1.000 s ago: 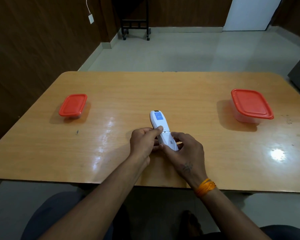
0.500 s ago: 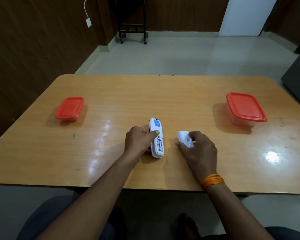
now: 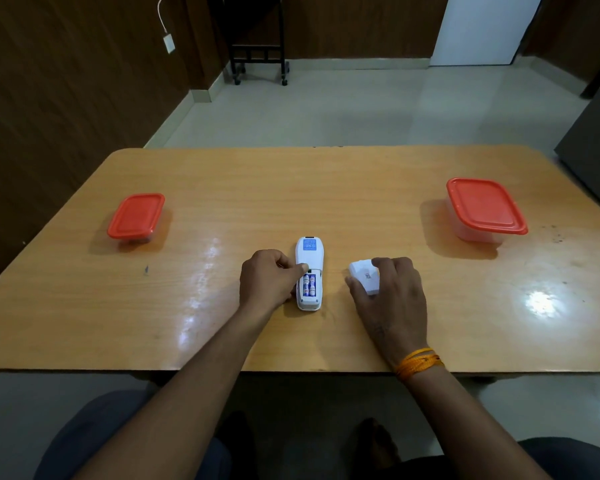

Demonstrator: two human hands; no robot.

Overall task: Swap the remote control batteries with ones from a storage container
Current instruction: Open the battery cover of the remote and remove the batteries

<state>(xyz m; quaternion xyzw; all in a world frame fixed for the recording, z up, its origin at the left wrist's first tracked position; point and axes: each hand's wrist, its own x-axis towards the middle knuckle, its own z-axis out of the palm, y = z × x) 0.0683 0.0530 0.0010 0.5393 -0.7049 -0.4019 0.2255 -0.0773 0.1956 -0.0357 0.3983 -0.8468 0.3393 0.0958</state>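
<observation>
A white remote control point(image 3: 309, 258) lies face down at the middle of the wooden table point(image 3: 291, 188), its battery bay uncovered. Two blue batteries point(image 3: 309, 285) sit side by side in the bay. My left hand point(image 3: 269, 278) grips the remote's left side, thumb on its back just above the batteries. To the right, my right hand point(image 3: 390, 289) holds the detached white battery cover point(image 3: 364, 275) on the tabletop, fingers curled over it. A small red-lidded container point(image 3: 136, 216) stands at the left, and a larger red-lidded clear container point(image 3: 484, 211) at the right. Both lids are on.
A black wheeled stand point(image 3: 258, 53) is on the tiled floor beyond the table. A dark cabinet point(image 3: 593, 143) is at the right edge and brown panelled wall runs along the left.
The battery cover has come off the remote. My right hand carried it to the right onto the table. The batteries are now exposed and the remote lies straighter under my left hand.
</observation>
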